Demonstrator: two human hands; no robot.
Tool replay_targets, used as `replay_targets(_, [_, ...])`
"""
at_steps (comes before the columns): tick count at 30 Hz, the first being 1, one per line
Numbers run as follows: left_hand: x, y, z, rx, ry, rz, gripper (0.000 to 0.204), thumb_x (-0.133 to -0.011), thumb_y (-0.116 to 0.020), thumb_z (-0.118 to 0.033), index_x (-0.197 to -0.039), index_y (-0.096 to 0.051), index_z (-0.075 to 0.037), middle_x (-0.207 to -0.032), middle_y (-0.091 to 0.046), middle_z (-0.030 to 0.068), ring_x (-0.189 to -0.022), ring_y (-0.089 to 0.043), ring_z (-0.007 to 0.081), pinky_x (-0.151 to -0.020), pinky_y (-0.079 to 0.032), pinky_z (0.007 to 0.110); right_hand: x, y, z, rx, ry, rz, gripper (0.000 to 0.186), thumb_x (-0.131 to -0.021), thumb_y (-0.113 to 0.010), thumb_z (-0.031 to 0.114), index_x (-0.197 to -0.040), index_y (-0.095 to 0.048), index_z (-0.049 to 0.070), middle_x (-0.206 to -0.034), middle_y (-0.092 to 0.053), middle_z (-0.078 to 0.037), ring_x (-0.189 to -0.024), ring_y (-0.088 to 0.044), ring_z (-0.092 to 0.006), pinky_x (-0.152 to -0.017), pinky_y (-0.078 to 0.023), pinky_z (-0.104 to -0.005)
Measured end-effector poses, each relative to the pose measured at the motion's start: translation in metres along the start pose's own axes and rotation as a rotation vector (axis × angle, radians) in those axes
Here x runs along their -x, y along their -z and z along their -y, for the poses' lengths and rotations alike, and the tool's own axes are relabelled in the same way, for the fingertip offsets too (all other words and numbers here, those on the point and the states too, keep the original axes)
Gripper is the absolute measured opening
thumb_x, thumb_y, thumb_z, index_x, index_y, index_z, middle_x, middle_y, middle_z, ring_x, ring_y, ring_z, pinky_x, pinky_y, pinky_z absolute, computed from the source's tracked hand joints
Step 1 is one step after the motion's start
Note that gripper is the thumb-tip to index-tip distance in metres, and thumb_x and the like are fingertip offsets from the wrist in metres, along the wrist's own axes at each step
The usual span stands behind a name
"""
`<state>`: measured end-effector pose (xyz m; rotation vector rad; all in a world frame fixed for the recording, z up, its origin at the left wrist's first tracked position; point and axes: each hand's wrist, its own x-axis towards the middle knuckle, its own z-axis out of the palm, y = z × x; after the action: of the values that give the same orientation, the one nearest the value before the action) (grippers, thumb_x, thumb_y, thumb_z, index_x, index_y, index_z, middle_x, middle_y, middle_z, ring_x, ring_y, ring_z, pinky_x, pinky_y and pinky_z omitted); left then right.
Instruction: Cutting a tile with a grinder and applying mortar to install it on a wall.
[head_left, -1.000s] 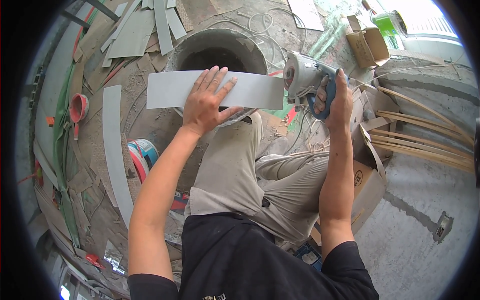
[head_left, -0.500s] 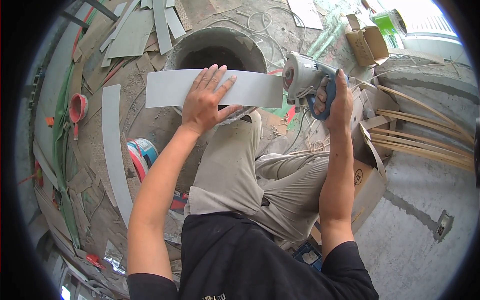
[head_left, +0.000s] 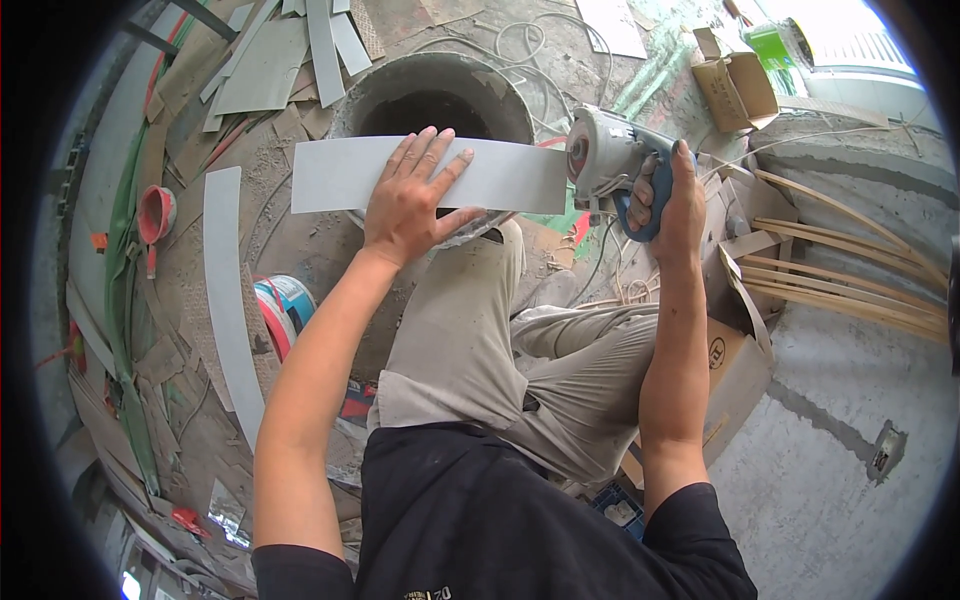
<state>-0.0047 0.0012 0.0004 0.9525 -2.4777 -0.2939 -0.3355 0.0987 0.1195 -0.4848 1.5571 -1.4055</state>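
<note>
Left hand: the left hand (head_left: 412, 205) lies flat, fingers spread wide, palm down on the grey strip (head_left: 428, 175); it presses, no curl around an edge.
Right hand: the right hand (head_left: 672, 195) is wrapped tight round the blue grip of the hand-held cutter (head_left: 610, 160), held just off the strip's right end; touching or a hair apart, cannot tell.
Strip, place: lies crosswise over the mouth of the dusty bucket (head_left: 440, 85), both ends overhanging the rim, the person's knee just below it.
Strip, handling: looks thin, flat and rigid, likely a tile or board offcut; it bridges the bucket without sagging. Probably light for its length, brittle at the edges, smooth-faced and dusty, so apt to slide.
Hold point: best pinned from above at mid-length, over the bucket, as the palm does now.
Surroundings: a long pale offcut (head_left: 228, 300) on the floor to the left; cardboard box (head_left: 738, 85) beyond the cutter.
Hidden: the cutter's blade is mostly covered by its guard; the bucket's near rim sits under hand and strip; its contents are dark; the picture's rim is black and bent.
</note>
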Motion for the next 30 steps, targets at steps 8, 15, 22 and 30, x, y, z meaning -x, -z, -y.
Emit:
replay_targets(8, [0.0003, -0.0002, 0.0007, 0.0, -0.006, -0.008, 0.075, -0.095, -0.076, -0.064, -0.152, -0.072, -0.015, -0.165, -0.059, 0.0162, -0.156, -0.05, 0.0376, -0.135, -0.035, 0.051, 0.003, -0.0012, -0.0009, -0.007, -0.002, -0.008, 0.056, -0.116, -0.056, 0.057, -0.101, -0.063, 0.003, -0.066, -0.055, -0.003, -0.045, -0.048, -0.0144, -0.041, -0.041, -0.0326])
replay_targets(15, [0.0002, -0.0008, 0.0008, -0.005, -0.003, -0.008, 0.075, -0.095, -0.076, -0.064, -0.152, -0.072, -0.015, -0.165, -0.059, 0.0157, -0.156, -0.05, 0.0376, -0.135, -0.035, 0.052, 0.0048, -0.0009, 0.0, -0.012, -0.015, -0.004, 0.057, -0.115, -0.056, 0.058, -0.101, -0.063, 0.004, -0.065, -0.055, -0.003, -0.044, -0.048, -0.0139, -0.041, -0.042, -0.0321])
replay_targets(22, [0.0003, -0.0009, 0.0004, -0.005, -0.001, -0.007, 0.075, -0.095, -0.077, -0.064, -0.152, -0.072, -0.016, -0.165, -0.059, 0.0154, -0.156, -0.051, 0.0377, -0.135, -0.035, 0.051, 0.0071, 0.0016, -0.0033, 0.004, -0.008, -0.006, 0.057, -0.115, -0.056, 0.059, -0.101, -0.064, 0.004, -0.066, -0.056, -0.003, -0.044, -0.049, -0.0143, -0.042, -0.042, -0.0321])
replay_targets(30, [0.0001, -0.001, 0.0006, -0.003, -0.002, -0.006, 0.074, -0.094, -0.078, -0.063, -0.152, -0.072, -0.017, -0.164, -0.059, 0.0153, -0.156, -0.051, 0.0375, -0.135, -0.035, 0.051, 0.0098, 0.0023, -0.0031, 0.007, -0.017, -0.013, 0.059, -0.114, -0.058, 0.06, -0.102, -0.064, 0.004, -0.066, -0.056, -0.003, -0.046, -0.049, -0.0144, -0.043, -0.042, -0.0317])
